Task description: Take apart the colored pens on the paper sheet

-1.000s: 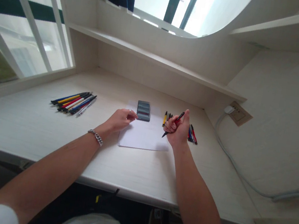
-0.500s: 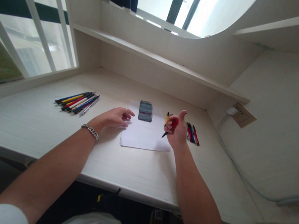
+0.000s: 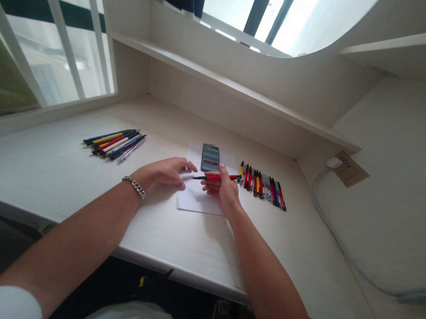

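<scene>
Currently your right hand (image 3: 227, 190) pinches a red and black pen (image 3: 210, 177) between thumb and fingers, its black tip pointing left above the paper (image 3: 194, 203). Your left hand (image 3: 171, 172) is loosely spread, fingers apart, at the sheet's left edge near that tip. Just beyond lies a phone (image 3: 210, 158); on the worktop (image 3: 169, 126), a row of pens (image 3: 261, 184) sits right, a pen pile (image 3: 115, 144) left.
</scene>
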`<state>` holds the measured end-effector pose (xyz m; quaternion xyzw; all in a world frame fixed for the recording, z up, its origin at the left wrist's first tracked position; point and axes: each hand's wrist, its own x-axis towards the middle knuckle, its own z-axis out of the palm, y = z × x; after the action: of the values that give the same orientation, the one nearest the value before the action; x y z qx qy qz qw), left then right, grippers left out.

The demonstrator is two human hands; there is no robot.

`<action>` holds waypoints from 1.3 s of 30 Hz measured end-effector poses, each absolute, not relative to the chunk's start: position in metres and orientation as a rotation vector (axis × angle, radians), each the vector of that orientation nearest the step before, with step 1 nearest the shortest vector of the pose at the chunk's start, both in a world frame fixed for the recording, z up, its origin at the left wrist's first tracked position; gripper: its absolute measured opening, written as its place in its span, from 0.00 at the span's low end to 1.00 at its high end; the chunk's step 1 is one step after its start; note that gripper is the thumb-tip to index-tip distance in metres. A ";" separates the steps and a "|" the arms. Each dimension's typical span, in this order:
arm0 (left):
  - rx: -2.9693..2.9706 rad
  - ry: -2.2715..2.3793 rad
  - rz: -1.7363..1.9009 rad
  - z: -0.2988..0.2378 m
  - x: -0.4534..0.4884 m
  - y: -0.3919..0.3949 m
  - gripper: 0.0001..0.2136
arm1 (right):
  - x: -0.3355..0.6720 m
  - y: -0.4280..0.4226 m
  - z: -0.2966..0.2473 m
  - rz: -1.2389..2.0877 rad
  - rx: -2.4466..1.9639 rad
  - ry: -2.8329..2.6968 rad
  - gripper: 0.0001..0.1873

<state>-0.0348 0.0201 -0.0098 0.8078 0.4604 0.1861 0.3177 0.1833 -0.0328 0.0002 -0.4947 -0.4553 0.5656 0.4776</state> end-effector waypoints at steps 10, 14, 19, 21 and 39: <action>2.145 1.205 0.428 -0.008 -0.035 0.020 0.34 | 0.162 -0.038 -0.016 0.965 -1.298 -1.518 0.09; 2.149 1.195 0.426 -0.007 -0.035 0.020 0.33 | 0.159 -0.039 -0.016 0.927 -1.315 -1.554 0.09; 2.125 1.179 0.509 -0.010 -0.036 0.022 0.32 | 0.160 -0.038 -0.019 0.889 -1.336 -1.544 0.10; 2.118 1.171 0.529 -0.011 -0.037 0.023 0.31 | 0.161 -0.037 -0.019 0.888 -1.332 -1.536 0.10; 2.092 1.006 0.747 -0.002 -0.010 0.006 0.21 | 0.183 -0.030 -0.009 1.251 -1.096 -1.224 0.20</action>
<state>-0.0105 0.0056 -0.0018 0.8054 0.3874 0.2876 0.3443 0.1829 -0.0297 -0.0086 -0.4559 -0.5088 0.5201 0.5126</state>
